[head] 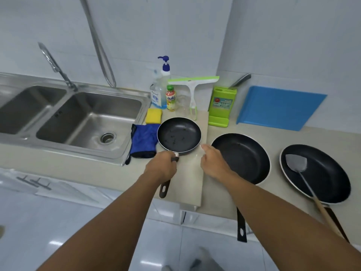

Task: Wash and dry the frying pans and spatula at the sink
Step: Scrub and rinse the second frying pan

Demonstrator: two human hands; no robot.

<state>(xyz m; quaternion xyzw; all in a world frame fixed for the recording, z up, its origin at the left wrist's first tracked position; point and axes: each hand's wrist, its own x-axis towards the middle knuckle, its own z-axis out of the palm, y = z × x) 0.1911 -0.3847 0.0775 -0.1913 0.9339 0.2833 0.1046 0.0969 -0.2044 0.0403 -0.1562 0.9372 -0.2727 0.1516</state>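
Sink [109, 108], beige counter [273, 136], seemingly tiled wall [195, 36]

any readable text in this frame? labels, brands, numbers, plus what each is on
Nothing can be quoted with confidence.
Pump bottle: blue label with a short word, too blurred to read.
Small bottle: large Thai lettering, too blurred to quote.
Green block: label print too small to read.
No other text shows.
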